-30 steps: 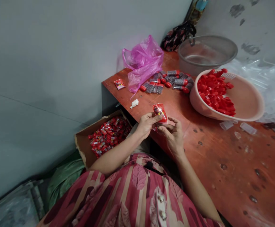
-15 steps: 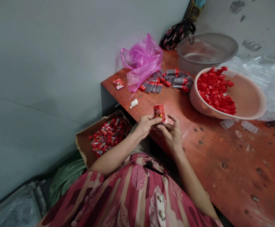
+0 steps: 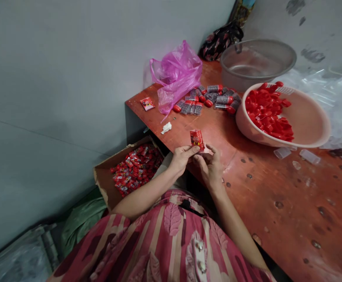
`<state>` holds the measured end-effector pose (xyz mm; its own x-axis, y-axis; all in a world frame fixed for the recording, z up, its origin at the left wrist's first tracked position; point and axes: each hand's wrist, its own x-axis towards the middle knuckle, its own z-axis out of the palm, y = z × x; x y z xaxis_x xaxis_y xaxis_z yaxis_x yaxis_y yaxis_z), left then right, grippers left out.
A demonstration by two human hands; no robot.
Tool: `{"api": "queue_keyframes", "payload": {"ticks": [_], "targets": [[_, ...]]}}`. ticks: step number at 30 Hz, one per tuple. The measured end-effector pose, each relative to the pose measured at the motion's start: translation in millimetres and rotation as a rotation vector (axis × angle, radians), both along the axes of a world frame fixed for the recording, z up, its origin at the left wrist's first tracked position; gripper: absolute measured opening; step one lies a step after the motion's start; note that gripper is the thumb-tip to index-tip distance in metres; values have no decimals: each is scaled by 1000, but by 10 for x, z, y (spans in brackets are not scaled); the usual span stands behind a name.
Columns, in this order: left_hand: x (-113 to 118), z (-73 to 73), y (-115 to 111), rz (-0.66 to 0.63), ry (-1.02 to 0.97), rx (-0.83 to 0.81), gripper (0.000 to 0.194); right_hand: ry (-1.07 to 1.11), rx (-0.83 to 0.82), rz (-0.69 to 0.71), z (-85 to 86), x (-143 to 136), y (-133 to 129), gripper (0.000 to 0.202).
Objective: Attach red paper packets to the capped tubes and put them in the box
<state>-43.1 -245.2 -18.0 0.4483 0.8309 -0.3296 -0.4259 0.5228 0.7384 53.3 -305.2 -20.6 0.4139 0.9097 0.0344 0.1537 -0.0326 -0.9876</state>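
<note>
My left hand [image 3: 180,158] pinches a small red printed packet [image 3: 196,138] between thumb and fingers, above the table's near edge. Close against it on the right, my right hand [image 3: 211,166] has its fingers curled at the packet's lower end; what they grip there is too small to tell. Beyond the hands lie several small clear containers with dark contents and red caps [image 3: 224,100]. Another red packet [image 3: 147,103] rests flat near the table's left corner. Below my left forearm, a cardboard box [image 3: 104,181] holds many red-capped pieces in clear wrapping.
A pink basin [image 3: 312,125] of red caps stands on the red table [image 3: 256,203], with a grey basin [image 3: 257,58] behind it. A pink plastic bag [image 3: 180,70], crumpled white scrap [image 3: 166,128], clear containers [image 3: 310,156] and a dark patterned bag [image 3: 219,42] are also there.
The red packet has tilted and shifted slightly left. My right hand has moved a little left and down, closer to my left hand, with its fingers more curled.
</note>
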Motion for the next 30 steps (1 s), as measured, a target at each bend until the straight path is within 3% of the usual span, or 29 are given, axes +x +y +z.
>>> {"api": "queue_keyframes", "payload": {"ticks": [3,7,10,16,22,30], "targets": [[12,-52,-59,100,94,28,32,181,-39,-1,17,-23,14,50],[-37,-20,-77,33,81,-5,33,467,-66,64,52,-19,45,49],[-80,42,-27,33,14,-30,30,434,-50,47,59,-33,44,50],[-85,99,51,160,-28,-30,31,423,-54,13,14,-100,-2,35],[-94,107,60,85,-152,-69,43,468,-59,-55,24,-74,-21,27],[-50,93,63,118,-55,-62,36,262,-11,-167,30,-166,-56,25]]}}
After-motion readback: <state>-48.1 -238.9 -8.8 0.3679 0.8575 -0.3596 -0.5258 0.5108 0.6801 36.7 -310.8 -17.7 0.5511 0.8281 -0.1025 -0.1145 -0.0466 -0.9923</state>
